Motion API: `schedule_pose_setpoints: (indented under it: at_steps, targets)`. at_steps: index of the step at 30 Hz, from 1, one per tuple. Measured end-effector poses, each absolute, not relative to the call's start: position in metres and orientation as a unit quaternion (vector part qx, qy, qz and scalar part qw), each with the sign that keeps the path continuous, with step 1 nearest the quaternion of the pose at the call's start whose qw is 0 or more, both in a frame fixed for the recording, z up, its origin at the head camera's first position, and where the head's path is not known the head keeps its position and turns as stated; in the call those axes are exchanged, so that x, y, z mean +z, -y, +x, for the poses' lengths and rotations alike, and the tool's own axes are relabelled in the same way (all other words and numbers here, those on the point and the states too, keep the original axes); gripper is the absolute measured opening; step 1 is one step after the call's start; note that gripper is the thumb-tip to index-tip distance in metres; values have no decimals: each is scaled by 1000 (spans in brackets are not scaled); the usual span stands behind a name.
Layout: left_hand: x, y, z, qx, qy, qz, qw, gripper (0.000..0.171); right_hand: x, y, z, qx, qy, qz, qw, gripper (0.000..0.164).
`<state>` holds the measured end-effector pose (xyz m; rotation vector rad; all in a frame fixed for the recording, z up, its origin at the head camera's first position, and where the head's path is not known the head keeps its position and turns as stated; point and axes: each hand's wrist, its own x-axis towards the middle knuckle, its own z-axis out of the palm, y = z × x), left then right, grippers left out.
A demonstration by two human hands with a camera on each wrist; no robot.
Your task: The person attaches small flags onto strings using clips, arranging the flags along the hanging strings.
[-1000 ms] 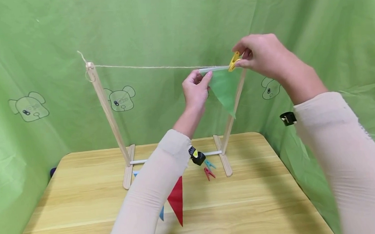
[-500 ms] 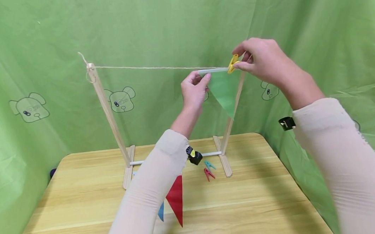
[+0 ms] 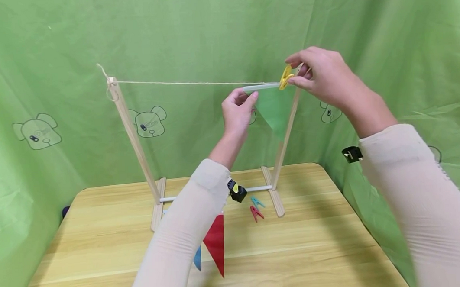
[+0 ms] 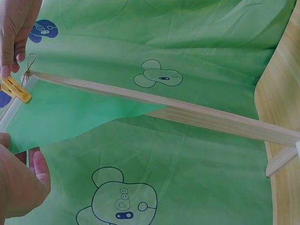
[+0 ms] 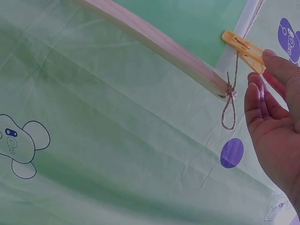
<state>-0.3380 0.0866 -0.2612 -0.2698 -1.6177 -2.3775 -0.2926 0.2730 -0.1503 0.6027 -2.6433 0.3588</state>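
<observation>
My left hand [image 3: 238, 112] pinches the left end of the white top edge of a green triangular pennant [image 3: 272, 106], its tip hanging down before the right post. At the pennant's right corner my right hand [image 3: 321, 71] pinches a yellow clothespin [image 3: 286, 76] between thumb and fingers. In the right wrist view the clothespin [image 5: 243, 50] sits across the pennant's white edge, close to the knotted twine [image 5: 230, 96] at the post top. The string [image 3: 180, 83] runs from the left post to just behind the pennant's top edge.
Two wooden posts [image 3: 134, 142] joined by a white rod [image 3: 259, 188] stand on the wooden table [image 3: 298, 252]. A teal clothespin [image 3: 257, 202] and a red clothespin [image 3: 256, 213] lie near the right foot. A red pennant [image 3: 216, 246] and a blue pennant [image 3: 197, 258] lie partly under my left forearm.
Both hands, with the pennant and yellow clothespin, have shifted slightly down and left in view since a second ago. The pennant's lower tip has swung slightly. Both grips stay the same.
</observation>
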Motion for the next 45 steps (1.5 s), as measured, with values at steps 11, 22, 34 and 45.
schedule_pose_setpoints:
  at_steps: [11, 22, 34, 45]
  targets:
    - [-267, -80, -335, -806, 572, -96, 117, 27, -159, -279, -282, 163, 935, 205, 238, 45]
    - [-279, -64, -328, -800, 576, -119, 116, 32, -186, -288, -265, 217, 914, 195, 280, 50]
    - [-295, -42, -316, -795, 578, -130, 127, 38, -222, -287, -251, 320, 867, 187, 332, 55]
    - [-319, -20, -301, -777, 602, -143, 116, 42, -264, -277, -239, 400, 841, 184, 315, 60]
